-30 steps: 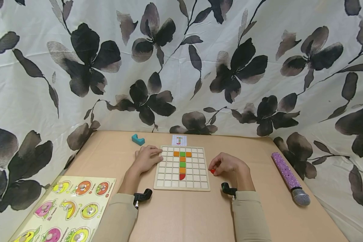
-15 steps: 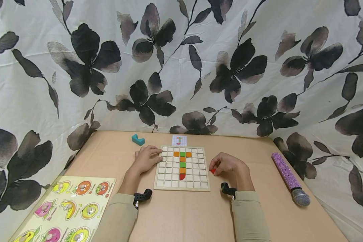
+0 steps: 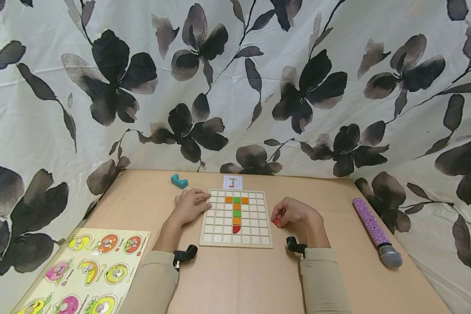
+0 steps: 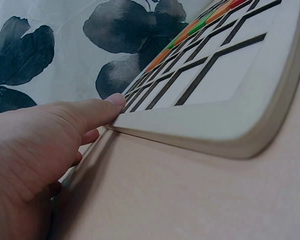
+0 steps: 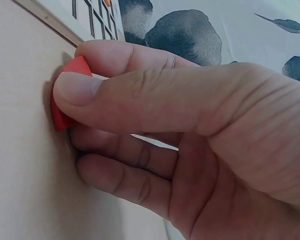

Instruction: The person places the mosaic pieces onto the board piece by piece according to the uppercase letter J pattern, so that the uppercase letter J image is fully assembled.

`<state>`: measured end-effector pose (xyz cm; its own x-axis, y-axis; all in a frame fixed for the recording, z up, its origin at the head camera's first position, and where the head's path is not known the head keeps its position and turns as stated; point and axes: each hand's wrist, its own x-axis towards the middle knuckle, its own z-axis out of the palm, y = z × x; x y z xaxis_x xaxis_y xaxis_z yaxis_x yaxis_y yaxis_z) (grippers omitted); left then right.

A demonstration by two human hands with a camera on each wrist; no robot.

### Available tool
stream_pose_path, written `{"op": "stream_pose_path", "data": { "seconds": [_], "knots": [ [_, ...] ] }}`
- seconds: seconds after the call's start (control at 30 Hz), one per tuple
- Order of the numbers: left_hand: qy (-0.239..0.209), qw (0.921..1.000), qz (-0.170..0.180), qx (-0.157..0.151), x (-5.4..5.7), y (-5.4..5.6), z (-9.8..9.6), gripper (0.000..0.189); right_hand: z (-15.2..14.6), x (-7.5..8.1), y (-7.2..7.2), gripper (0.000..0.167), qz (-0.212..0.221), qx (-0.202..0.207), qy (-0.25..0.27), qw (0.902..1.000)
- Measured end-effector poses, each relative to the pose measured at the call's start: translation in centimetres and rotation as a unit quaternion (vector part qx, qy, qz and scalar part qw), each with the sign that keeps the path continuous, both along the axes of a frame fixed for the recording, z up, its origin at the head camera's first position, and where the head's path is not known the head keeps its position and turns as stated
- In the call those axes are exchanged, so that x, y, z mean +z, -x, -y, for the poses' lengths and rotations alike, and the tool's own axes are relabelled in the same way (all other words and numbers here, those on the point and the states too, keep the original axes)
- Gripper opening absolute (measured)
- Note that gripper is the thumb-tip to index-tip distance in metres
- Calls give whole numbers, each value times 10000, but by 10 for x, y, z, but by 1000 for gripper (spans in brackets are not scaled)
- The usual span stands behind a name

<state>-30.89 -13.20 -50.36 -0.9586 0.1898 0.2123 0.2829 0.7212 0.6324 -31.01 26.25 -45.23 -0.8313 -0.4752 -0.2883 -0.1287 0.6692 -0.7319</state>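
Observation:
A pale wooden grid board (image 3: 216, 238) lies mid-table. Down it runs a T of orange and green square tiles, ending in a red quarter-round tile (image 3: 236, 229). My left hand (image 3: 190, 206) rests at the board's left edge with fairly straight fingers; the left wrist view has a fingertip (image 4: 116, 99) on the rim. Right of the board, my right hand (image 3: 296, 213) pinches a small red curved-edge tile (image 5: 65, 122) between thumb and fingers, low over the tabletop. The thumb covers much of this tile.
Behind the board lies a small pattern card (image 3: 233, 182), with a teal angled block (image 3: 179, 181) to its left. A fruit picture board (image 3: 98, 261) is at front left. At right lies a glittery purple microphone (image 3: 370, 222). Floral cloth (image 3: 251, 87) hangs behind the table.

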Motion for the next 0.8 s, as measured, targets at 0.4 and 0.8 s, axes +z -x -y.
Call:
{"op": "stream_pose_path", "data": {
  "seconds": [0.4,0.8],
  "knots": [
    [38,10000,-42,-18,-1,2,1,42,1,2,-2,22,-51,-21,-23,10000],
    [-2,10000,-15,-22,0,2,0,42,5,9,-1,16,-615,365,211,9972]
  ]
}}
